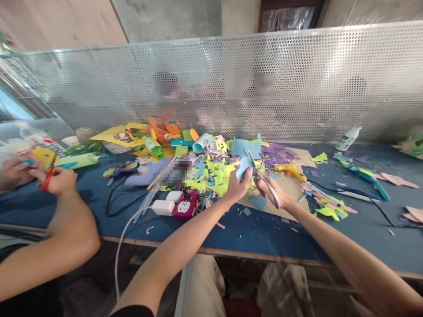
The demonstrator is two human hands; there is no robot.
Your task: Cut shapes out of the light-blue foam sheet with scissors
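Note:
Between the fingers of my left hand is a small piece of light blue paper with a rounded edge. My right hand grips a pair of scissors with white handles. Their metal blades are parted and reach up to the right edge of the blue paper. Both hands are close together above a brown sheet lying on the blue table. Just behind them spreads a heap of yellow-green, pink, blue and purple paper scraps. A larger blue paper piece rests on the heap.
At the left, a co-worker's hands hold red scissors. A purple box and white charger sit left of my hands. A yellow glue gun lies to the right. Behind stands a perforated metal screen; a white bottle is before it.

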